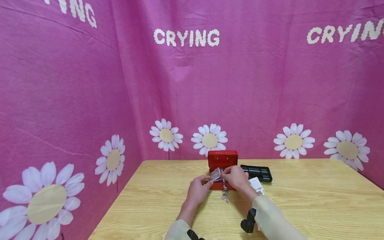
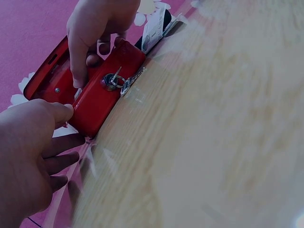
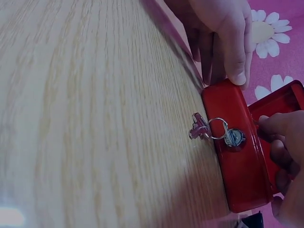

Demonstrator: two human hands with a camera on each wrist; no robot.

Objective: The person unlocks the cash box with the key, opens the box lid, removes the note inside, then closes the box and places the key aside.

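Note:
A small red cash box [image 1: 220, 186] stands on the table with its lid [image 1: 222, 159] up. A ring of keys [image 3: 202, 128] hangs from the lock on its front. My right hand [image 1: 236, 176] reaches over the box and pinches the edge of a grey patterned card [image 1: 215, 174] between thumb and fingertips. Purple paper shows beneath that card; the walls hide the other contents in both wrist views. At the box's left end, my left hand [image 2: 33, 154] touches the rim corner with its thumb, its fairly straight fingers lying along the outer side.
A black case [image 1: 261, 174] with cylindrical shapes in it lies right of the box. White printed papers [image 1: 256, 184] lie in front of the case, close by my right wrist. A pink flowered curtain [image 1: 192, 83] hangs behind the wooden table [image 1: 162, 186].

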